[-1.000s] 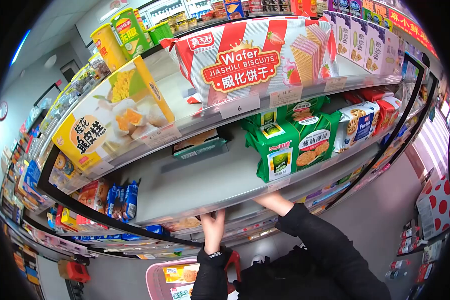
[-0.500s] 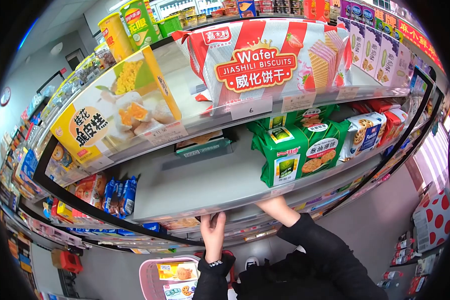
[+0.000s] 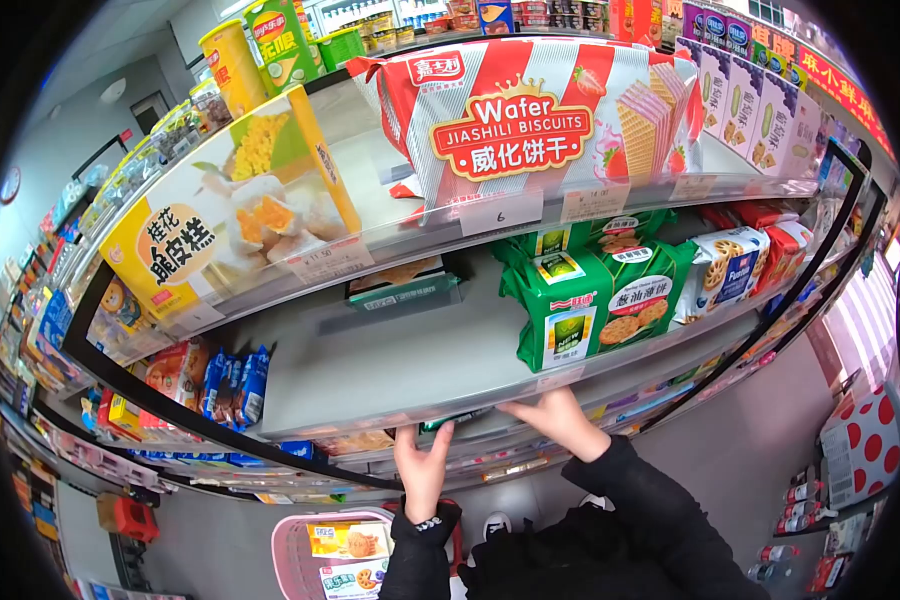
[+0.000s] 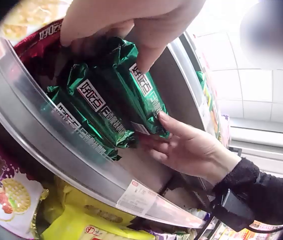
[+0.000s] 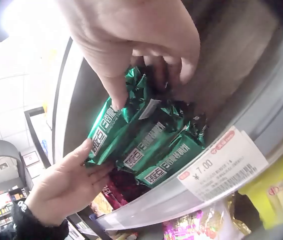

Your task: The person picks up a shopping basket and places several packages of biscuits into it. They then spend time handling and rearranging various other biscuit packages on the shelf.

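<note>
On the shelf below the wide grey one, my left hand (image 3: 422, 468) and right hand (image 3: 567, 424) hold the two ends of a green foil snack packet (image 4: 140, 90). In the left wrist view, the left thumb lies along one end and the right hand's fingers close on the other. The right wrist view shows the same packet (image 5: 112, 125) tilted between both hands. Two matching green packets (image 4: 94, 102) lie right beside it on the shelf. From the head, only a sliver of green shows under the shelf edge, and most fingertips are hidden.
Above, the grey shelf (image 3: 360, 385) carries green cracker packs (image 3: 610, 305). Higher up stand a wafer biscuit bag (image 3: 530, 120) and a yellow cake box (image 3: 235, 205). A pink basket (image 3: 288, 550) with boxes sits below left. A price tag (image 5: 221, 162) lines the lower shelf's edge.
A green packet edge has come into sight between my hands beneath the shelf edge. The right hand has drawn out slightly, with more of its thumb showing. The head view has shifted a little.
</note>
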`<state>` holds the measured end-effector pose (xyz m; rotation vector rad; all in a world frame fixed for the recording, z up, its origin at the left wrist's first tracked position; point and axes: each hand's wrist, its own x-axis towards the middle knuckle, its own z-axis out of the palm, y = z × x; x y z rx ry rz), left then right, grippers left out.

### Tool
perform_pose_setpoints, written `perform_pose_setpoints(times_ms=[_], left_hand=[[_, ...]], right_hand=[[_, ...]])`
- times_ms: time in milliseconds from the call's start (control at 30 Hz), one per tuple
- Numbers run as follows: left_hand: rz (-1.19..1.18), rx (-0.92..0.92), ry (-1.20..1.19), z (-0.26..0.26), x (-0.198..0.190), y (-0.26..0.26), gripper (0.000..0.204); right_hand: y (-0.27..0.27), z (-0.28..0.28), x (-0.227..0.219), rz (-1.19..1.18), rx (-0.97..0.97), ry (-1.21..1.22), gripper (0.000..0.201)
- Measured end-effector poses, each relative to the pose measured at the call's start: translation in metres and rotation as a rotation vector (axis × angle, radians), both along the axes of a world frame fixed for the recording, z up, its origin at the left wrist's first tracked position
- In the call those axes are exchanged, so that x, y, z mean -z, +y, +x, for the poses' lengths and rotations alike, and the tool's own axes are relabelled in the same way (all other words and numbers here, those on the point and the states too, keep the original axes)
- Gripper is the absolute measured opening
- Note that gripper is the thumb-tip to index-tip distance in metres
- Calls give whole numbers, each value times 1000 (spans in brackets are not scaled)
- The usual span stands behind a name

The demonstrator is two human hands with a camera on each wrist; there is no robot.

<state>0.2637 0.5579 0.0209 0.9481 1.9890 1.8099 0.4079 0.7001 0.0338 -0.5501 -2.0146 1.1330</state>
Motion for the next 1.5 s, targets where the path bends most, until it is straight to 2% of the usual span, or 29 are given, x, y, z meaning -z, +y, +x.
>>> perform_pose_setpoints(times_ms=[33, 100, 167, 200, 233, 300, 433, 533, 667, 700, 767, 800, 833, 933, 1033, 1167, 1233, 1300, 1367, 1433, 1500], left_hand=[[46, 25, 14, 3, 0, -4, 36], [92, 36, 25, 9, 1, -15, 40], [146, 41, 128, 18, 4, -31, 49], [127, 83, 44, 24, 2, -43, 54], [171, 137, -13, 30, -1, -51, 54], [276, 176, -203, 41, 10, -69, 55], [274, 210, -279, 56, 16, -104, 58], [333, 196, -205, 67, 22, -128, 59], [382, 152, -159, 64, 11, -155, 57], [352, 129, -32, 57, 9, -158, 60], [357, 107, 124, 46, -14, -155, 61], [448, 235, 38, 39, -27, -151, 62], [461, 238, 100, 28, -36, -144, 63], [345, 218, 188, 1, -73, -123, 62], [308, 227, 184, -25, -110, -97, 56], [207, 263, 216, -67, -144, -60, 52], [131, 293, 357, -92, -150, -43, 49], [-15, 242, 486, -105, -167, -28, 46], [-35, 245, 450, -119, -175, -8, 44], [21, 380, 370, -125, -188, 8, 43], [57, 378, 288, -135, -190, 26, 40]], right_hand=[[-6, 2, -3, 4, 9, 21, 46], [-19, 17, -15, -88, -63, -160, 45], [-36, 31, -16, 82, 4, -99, 49], [-42, 38, -15, 83, -22, -97, 55], [-48, 47, -19, 20, -82, -139, 58], [-56, 61, -23, 44, -165, -200, 59], [-67, 76, -28, 129, -297, -248, 58], [-78, 78, -37, 263, -375, -252, 55], [-92, 75, -47, 336, -456, -195, 60], [-94, 72, -51, 339, -461, -191, 60], [-94, 61, -64, 375, -474, -77, 62], [-93, 55, -72, 402, -472, -57, 65], [-91, 48, -77, 449, -440, -23, 66], [-86, 26, -94, 515, -295, 37, 66], [-80, 2, -114, 480, -151, 100, 62], [-61, -29, -133, 487, -66, 179, 50], [-48, -42, -138, 576, -24, 112, 43], [-40, -54, -146, 588, 18, 74, 37], [-29, -67, -149, 582, 64, 1, 33], [-21, -79, -158, 547, 98, -37, 28], [-10, -91, -167, 515, 131, -197, 26]])
